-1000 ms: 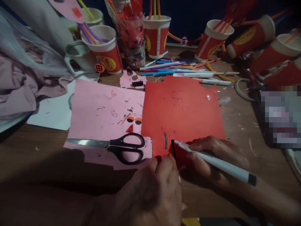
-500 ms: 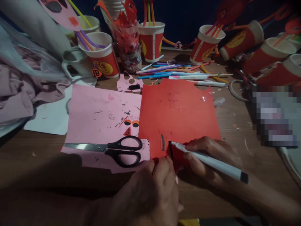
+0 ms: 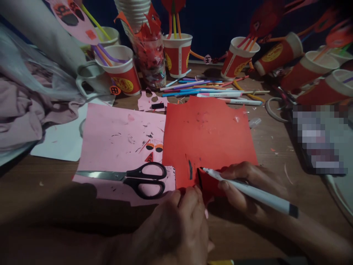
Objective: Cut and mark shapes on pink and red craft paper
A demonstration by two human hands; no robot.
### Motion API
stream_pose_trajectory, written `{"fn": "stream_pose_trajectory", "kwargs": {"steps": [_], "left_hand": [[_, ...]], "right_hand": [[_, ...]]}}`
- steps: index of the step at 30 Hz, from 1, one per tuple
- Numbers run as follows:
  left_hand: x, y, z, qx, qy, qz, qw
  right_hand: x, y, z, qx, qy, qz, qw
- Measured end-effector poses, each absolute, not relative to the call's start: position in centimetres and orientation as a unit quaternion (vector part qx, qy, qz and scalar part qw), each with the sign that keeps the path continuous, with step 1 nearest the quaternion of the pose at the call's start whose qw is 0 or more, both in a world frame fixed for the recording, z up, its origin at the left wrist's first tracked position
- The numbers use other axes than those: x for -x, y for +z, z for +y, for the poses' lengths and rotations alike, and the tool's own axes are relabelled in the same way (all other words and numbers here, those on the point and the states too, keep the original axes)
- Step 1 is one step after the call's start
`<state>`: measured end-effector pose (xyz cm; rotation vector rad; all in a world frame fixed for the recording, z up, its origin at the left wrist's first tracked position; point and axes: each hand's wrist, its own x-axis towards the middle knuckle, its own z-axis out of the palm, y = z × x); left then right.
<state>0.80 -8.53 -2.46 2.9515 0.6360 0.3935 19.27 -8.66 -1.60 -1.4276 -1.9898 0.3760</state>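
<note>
In my right hand [image 3: 242,184] is a white marker [image 3: 259,197] with a black end, its dark tip at a thick black line on the red paper [image 3: 212,136]. My left hand [image 3: 182,221] is closed at the near edge of that sheet, its fingertips bunched together on the red paper; what lies under them is partly hidden. Black-handled scissors [image 3: 146,180] lie on the pink paper [image 3: 118,129], left of my left hand. Above the scissors are two small eye-shaped cutouts [image 3: 154,147] and a red triangle [image 3: 149,157] with black marks.
Red paper cups [image 3: 178,55] with coloured sticks line the back. A clear container [image 3: 151,59] holds red scraps. Loose coloured sticks [image 3: 187,90] and pens lie behind the paper. A grey mug [image 3: 92,79] and cloth [image 3: 22,117] are left; a blurred-out device [image 3: 317,140] lies right.
The marker tip has shifted slightly near the top of the black line. The whole scene sits a little lower in view. My left hand stays on the red paper.
</note>
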Motion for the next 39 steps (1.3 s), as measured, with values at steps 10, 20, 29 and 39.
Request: {"fn": "stream_pose_trajectory", "kwargs": {"steps": [10, 20, 29, 39], "left_hand": [[-0.9, -2.4, -8.8, -0.961, 0.082, 0.248, 0.085], [-0.7, -2.0, -8.6, -0.970, 0.075, 0.223, 0.053], [-0.5, -2.8, -8.2, -0.977, 0.115, 0.181, 0.015], [-0.3, -3.4, -8.7, -0.968, 0.161, 0.191, -0.037]], "right_hand": [[-19.0, -2.2, -9.0, 0.542, 0.179, -0.754, 0.324], [-19.1, -2.3, -8.7, 0.531, 0.178, -0.764, 0.321], [-19.9, -0.9, -7.9, 0.587, 0.169, -0.679, 0.407], [-21.1, -1.6, -7.0, 0.585, 0.129, -0.703, 0.383]]}}
